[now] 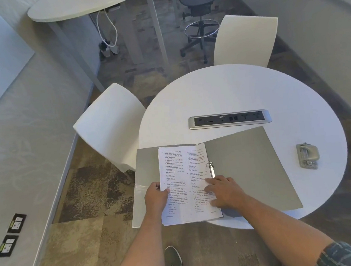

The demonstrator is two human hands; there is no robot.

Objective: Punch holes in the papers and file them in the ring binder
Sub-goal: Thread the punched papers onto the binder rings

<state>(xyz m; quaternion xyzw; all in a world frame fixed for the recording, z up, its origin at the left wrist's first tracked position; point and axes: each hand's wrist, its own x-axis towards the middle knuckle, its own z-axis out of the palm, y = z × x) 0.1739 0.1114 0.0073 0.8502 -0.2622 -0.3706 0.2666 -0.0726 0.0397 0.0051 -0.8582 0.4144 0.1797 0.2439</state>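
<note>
A round white table carries an open grey binder at its near edge; the left cover overhangs the rim. Printed papers lie on the left half, right edge against the metal rings. The right hand rests flat on the papers' lower right, fingers spread and pressing down, near the rings. The left hand is clamped on the papers' left edge, thumb on top. A power strip sits behind the binder. The punch stands well apart to the right, untouched.
</note>
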